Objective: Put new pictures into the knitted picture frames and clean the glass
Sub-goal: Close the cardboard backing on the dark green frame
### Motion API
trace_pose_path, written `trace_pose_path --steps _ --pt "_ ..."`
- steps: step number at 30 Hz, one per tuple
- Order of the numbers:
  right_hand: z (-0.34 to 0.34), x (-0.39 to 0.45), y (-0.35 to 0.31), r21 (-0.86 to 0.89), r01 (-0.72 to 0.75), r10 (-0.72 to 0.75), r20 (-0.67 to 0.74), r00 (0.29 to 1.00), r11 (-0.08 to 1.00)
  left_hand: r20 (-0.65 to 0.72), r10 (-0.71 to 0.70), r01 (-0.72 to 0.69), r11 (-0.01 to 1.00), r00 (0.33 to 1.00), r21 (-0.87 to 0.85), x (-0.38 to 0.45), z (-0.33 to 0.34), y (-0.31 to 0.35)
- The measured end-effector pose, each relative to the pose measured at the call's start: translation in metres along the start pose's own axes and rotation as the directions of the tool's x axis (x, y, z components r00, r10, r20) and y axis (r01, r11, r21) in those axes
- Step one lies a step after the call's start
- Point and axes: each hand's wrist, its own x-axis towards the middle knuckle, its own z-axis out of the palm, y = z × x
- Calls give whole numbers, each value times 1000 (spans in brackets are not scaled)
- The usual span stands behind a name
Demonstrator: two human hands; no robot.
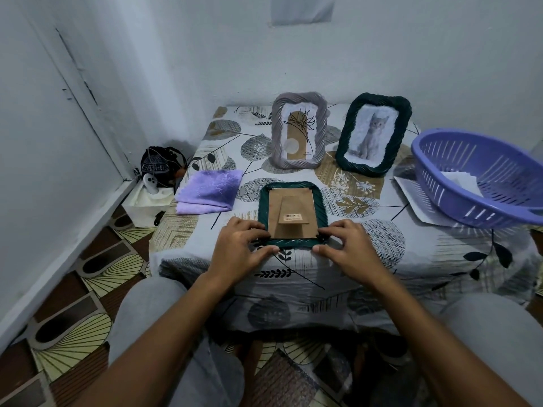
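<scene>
A: Start at the far left; what sits on the floor at nine o'clock?

B: A dark drawstring bag (161, 165) in the corner, on a white box (146, 198); just right of it, at ten o'clock on the table (440, 254), a folded purple cloth (208, 191) lies flat on the leaf-print cover

A: And the hands?

B: The left hand (238, 250) is at the seven o'clock corner of the green frame (262, 207), fingers curled over its rim, thumb against the near edge; the grip is narrow, holding the frame itself

A: Where exactly is that frame?

B: Face down at the middle of the table, near its front edge; its brown cardboard back (289, 212) and folded stand point up, with a small barcode label on the stand

A: The other hand?

B: The right hand (349, 249) mirrors it at the five o'clock corner; fingertips pinch the rim in the same narrow hold

A: Behind them?

B: At twelve o'clock a grey frame (298, 130) stands upright with a plant drawing in it; at one o'clock a dark green frame (373, 133) stands with a kitten picture; at three o'clock a purple basket (482, 177) rests on white paper (411, 201), with more white paper inside
</scene>
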Motion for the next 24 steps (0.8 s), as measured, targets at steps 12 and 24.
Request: trace_pose_path --steps 12,24 --pt "-1 1 -1 -2 -12 12 2 1000 1000 -29 11 -12 999 1000 -51 -1 2 -2" --pt "-1 -2 -4 14 -32 32 8 999 999 -64 96 -94 995 993 27 -2 7 -5"
